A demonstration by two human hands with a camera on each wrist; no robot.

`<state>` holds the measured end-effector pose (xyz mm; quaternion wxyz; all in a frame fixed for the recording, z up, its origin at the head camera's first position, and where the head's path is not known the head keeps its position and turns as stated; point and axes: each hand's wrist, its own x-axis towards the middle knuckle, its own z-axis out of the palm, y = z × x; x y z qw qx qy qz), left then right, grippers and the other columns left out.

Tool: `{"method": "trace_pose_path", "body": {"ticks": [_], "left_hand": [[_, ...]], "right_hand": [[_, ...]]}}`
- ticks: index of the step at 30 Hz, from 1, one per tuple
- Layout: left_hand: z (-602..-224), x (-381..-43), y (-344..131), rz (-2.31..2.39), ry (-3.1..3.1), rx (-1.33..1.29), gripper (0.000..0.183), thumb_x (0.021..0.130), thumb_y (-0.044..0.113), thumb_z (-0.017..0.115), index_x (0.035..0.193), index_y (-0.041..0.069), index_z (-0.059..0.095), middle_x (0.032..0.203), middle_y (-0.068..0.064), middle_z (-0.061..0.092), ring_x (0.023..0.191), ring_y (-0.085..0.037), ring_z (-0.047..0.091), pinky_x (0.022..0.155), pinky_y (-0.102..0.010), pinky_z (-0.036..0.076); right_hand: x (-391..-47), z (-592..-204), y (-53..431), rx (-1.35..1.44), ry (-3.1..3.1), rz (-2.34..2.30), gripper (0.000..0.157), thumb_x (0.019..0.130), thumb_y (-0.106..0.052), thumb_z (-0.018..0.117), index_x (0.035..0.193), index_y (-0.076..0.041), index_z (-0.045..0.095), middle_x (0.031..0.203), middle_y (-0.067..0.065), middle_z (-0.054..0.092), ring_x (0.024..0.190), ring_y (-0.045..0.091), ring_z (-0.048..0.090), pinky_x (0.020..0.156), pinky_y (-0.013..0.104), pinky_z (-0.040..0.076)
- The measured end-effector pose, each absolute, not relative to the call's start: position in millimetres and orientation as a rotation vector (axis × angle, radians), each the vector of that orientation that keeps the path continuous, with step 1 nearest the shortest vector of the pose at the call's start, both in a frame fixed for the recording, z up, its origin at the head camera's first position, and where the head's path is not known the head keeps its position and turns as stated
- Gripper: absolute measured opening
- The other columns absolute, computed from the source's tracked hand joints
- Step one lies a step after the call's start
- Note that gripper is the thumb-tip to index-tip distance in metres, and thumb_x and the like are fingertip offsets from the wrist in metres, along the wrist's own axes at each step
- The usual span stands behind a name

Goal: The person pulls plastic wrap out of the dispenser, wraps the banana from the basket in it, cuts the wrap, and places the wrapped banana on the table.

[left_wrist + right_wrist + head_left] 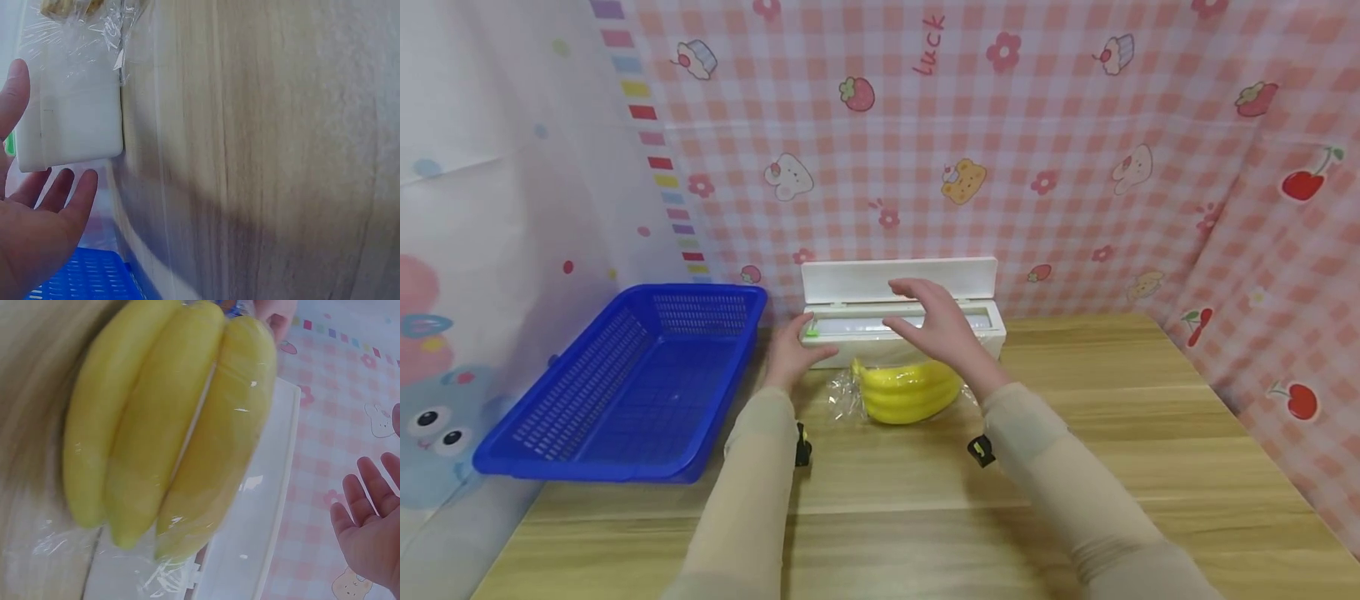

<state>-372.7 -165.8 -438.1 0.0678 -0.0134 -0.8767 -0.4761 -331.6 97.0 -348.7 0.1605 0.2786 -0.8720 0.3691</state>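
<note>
A bunch of yellow bananas (910,396) (144,437), wrapped in clear film, lies against the front of a long white cling film dispenser (865,348) (81,119). Its hinged lid (850,283) stands raised at the back, and a small green slider (812,332) sits at its left end. My left hand (792,354) (40,219) is at that end, thumb in front and fingers behind, spread around the corner. Above the dispenser's middle hovers my right hand (934,321) (375,531), holding nothing, its thumb and fingers spread apart.
On the left side of the wooden table (1075,467) stands a blue plastic basket (715,417) with perforated walls. A pink checked cloth (1045,233) hangs close behind the dispenser and along the right. Loose film (846,396) sticks out beside the bananas.
</note>
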Motion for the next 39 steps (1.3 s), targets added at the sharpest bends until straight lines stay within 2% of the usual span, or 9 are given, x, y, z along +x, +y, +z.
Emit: {"method": "trace_pose_path", "body": {"ticks": [6, 14, 22, 28, 39], "left_hand": [[-438.5, -374.7, -167.7, -1.416, -2.666, -0.047, 0.078, 0.078, 0.021, 0.085, 0.145, 0.006, 0.048, 0.145, -0.022, 0.047, 0.133, -0.039, 0.042, 0.114, -0.05, 0.028], [-441.6, -377.5, -166.4, -1.477, -2.651, 0.001, 0.078, 0.079, 0.023, 0.085, 0.146, 0.01, 0.047, 0.146, -0.018, 0.047, 0.133, -0.036, 0.043, 0.113, -0.05, 0.029], [-447.1, -379.6, -166.9, -1.463, -2.601, 0.015, 0.073, 0.078, 0.022, 0.085, 0.142, 0.009, 0.053, 0.142, -0.018, 0.052, 0.13, -0.035, 0.046, 0.112, -0.048, 0.031], [-447.0, -378.7, -166.4, -1.407, -2.563, 0.001, 0.07, 0.077, 0.022, 0.087, 0.138, 0.008, 0.057, 0.137, -0.02, 0.055, 0.127, -0.037, 0.048, 0.11, -0.047, 0.034], [-448.4, -377.6, -166.9, -1.404, -2.552, 0.014, 0.068, 0.077, 0.026, 0.087, 0.138, 0.01, 0.058, 0.139, -0.018, 0.055, 0.128, -0.036, 0.048, 0.11, -0.047, 0.034]], "right_hand": [[-339.3, -338.4, 87.4, 0.811, -2.504, 1.053, 0.054, 0.092, -0.026, 0.072, 0.138, -0.006, 0.054, 0.133, 0.011, 0.059, 0.123, 0.027, 0.052, 0.108, 0.042, 0.037], [-349.2, -329.6, 73.0, 0.832, -2.525, 0.991, 0.053, 0.092, -0.027, 0.072, 0.137, -0.004, 0.055, 0.132, 0.012, 0.061, 0.121, 0.028, 0.054, 0.107, 0.041, 0.039], [-355.0, -326.3, 63.1, 0.832, -2.555, 1.002, 0.053, 0.092, -0.028, 0.072, 0.136, -0.004, 0.056, 0.13, 0.012, 0.062, 0.121, 0.028, 0.055, 0.105, 0.041, 0.041], [-361.5, -330.0, 56.2, 0.831, -2.562, 1.011, 0.053, 0.092, -0.027, 0.073, 0.136, -0.003, 0.056, 0.129, 0.012, 0.062, 0.12, 0.028, 0.056, 0.105, 0.039, 0.042], [-365.3, -343.5, 35.7, 0.854, -2.637, 0.998, 0.052, 0.092, -0.025, 0.072, 0.137, -0.004, 0.055, 0.131, 0.011, 0.061, 0.121, 0.026, 0.056, 0.105, 0.037, 0.043]]}}
